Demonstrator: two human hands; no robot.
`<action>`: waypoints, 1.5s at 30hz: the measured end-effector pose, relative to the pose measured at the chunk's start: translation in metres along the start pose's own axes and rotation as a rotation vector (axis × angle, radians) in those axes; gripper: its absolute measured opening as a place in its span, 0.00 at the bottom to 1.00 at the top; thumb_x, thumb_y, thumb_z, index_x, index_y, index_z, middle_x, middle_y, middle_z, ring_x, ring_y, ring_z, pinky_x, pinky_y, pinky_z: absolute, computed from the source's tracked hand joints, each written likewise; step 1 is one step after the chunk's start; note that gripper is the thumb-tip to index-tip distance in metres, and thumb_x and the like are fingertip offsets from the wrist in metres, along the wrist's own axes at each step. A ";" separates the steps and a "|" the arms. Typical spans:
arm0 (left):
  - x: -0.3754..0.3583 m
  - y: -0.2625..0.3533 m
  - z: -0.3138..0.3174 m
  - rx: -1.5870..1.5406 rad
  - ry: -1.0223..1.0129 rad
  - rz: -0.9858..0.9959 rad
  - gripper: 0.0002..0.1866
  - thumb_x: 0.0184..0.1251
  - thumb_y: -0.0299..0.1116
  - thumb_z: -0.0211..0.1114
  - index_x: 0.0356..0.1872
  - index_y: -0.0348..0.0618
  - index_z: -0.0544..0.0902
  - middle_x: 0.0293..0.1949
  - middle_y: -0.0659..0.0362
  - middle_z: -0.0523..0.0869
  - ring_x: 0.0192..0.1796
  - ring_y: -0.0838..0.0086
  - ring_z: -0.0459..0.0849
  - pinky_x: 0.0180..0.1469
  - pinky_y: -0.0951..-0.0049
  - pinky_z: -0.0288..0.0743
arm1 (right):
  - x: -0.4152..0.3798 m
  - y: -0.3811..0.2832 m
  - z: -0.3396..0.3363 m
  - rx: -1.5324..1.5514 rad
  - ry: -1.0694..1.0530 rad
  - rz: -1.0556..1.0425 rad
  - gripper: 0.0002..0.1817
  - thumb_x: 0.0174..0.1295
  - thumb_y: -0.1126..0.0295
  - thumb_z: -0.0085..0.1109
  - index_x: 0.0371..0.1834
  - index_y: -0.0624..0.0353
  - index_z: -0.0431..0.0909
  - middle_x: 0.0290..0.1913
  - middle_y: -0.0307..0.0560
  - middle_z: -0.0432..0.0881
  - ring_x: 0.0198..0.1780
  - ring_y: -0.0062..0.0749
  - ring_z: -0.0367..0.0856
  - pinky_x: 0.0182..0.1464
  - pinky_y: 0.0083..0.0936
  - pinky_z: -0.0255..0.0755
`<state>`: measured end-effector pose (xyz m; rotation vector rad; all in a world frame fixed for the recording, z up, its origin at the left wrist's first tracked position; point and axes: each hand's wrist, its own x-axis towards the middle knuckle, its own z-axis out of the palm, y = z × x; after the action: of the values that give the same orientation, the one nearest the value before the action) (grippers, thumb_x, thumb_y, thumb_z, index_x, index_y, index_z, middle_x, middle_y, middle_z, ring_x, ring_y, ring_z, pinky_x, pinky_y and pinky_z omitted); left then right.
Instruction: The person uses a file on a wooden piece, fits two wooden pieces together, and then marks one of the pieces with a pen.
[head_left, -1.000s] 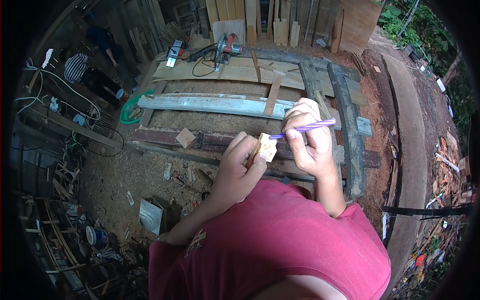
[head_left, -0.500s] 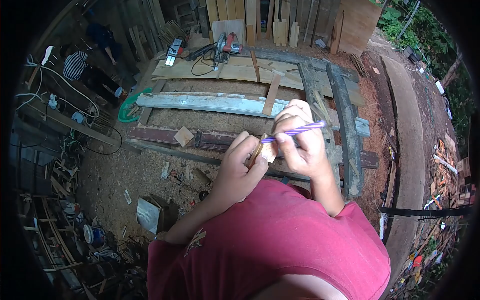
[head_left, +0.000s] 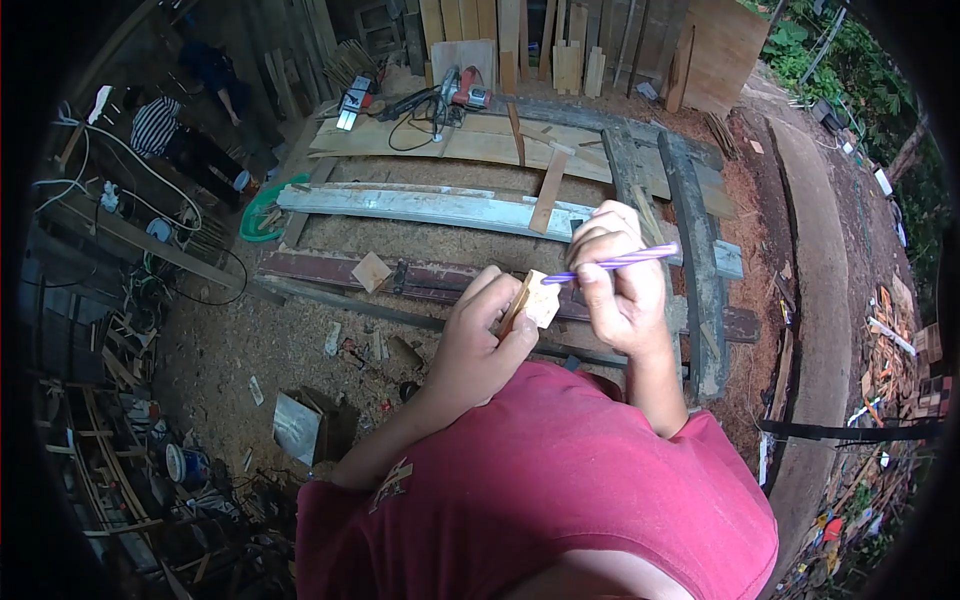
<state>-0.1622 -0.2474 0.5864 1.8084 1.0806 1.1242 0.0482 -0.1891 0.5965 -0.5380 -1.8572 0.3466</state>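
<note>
Between the thumb and fingers of my left hand is a small wooden block, its pale face turned to the right. My right hand pinches a purple-and-white striped pen. The pen slants down to the left, with its tip right at the upper edge of the block's pale face. Both hands are raised in front of my red shirt, above the timber beams. The inner side of the block is covered by my left fingers.
A white-painted beam and a dark red beam lie ahead, a square wood piece on the latter. Power tools rest on planks farther back. Two people are at the far left, near a green basin. A metal-faced box stands on the ground.
My right hand and the pen have moved slightly right and down, uncovering more of the block's pale face. My left hand keeps its hold on the block.
</note>
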 end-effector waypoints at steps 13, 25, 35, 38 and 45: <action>-0.003 0.001 0.002 -0.047 -0.008 -0.044 0.04 0.69 0.24 0.63 0.41 0.36 0.79 0.37 0.54 0.72 0.37 0.66 0.73 0.42 0.65 0.70 | 0.000 -0.001 0.005 0.011 0.002 -0.011 0.04 0.64 0.77 0.65 0.39 0.58 0.82 0.36 0.46 0.83 0.41 0.44 0.82 0.61 0.45 0.70; -0.004 -0.001 0.006 -0.063 0.004 -0.040 0.04 0.69 0.23 0.63 0.42 0.35 0.79 0.38 0.54 0.73 0.37 0.65 0.74 0.43 0.64 0.70 | -0.001 -0.004 0.007 0.030 -0.011 -0.017 0.02 0.65 0.77 0.65 0.37 0.59 0.81 0.36 0.45 0.83 0.43 0.45 0.82 0.61 0.47 0.69; -0.004 -0.004 0.007 -0.048 -0.002 -0.043 0.04 0.69 0.23 0.62 0.42 0.35 0.79 0.38 0.54 0.73 0.37 0.66 0.74 0.42 0.64 0.71 | 0.001 -0.003 -0.003 -0.072 -0.022 -0.024 0.04 0.62 0.77 0.66 0.38 0.57 0.82 0.36 0.44 0.83 0.42 0.44 0.82 0.64 0.48 0.68; -0.005 -0.005 0.000 -0.039 0.011 -0.052 0.04 0.69 0.23 0.62 0.42 0.35 0.79 0.38 0.54 0.74 0.37 0.66 0.75 0.42 0.65 0.71 | -0.005 0.005 -0.021 -0.249 0.024 0.056 0.03 0.62 0.77 0.65 0.36 0.57 0.82 0.36 0.47 0.83 0.42 0.45 0.82 0.62 0.47 0.70; -0.004 0.003 0.001 -0.013 0.001 -0.050 0.04 0.69 0.23 0.63 0.42 0.35 0.79 0.39 0.54 0.74 0.38 0.66 0.76 0.43 0.65 0.72 | 0.001 -0.003 -0.003 0.006 0.075 0.009 0.02 0.74 0.77 0.56 0.41 0.58 0.76 0.34 0.44 0.81 0.41 0.38 0.81 0.68 0.49 0.67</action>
<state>-0.1617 -0.2520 0.5877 1.7611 1.1107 1.0997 0.0500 -0.1913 0.5992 -0.5488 -1.7811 0.3333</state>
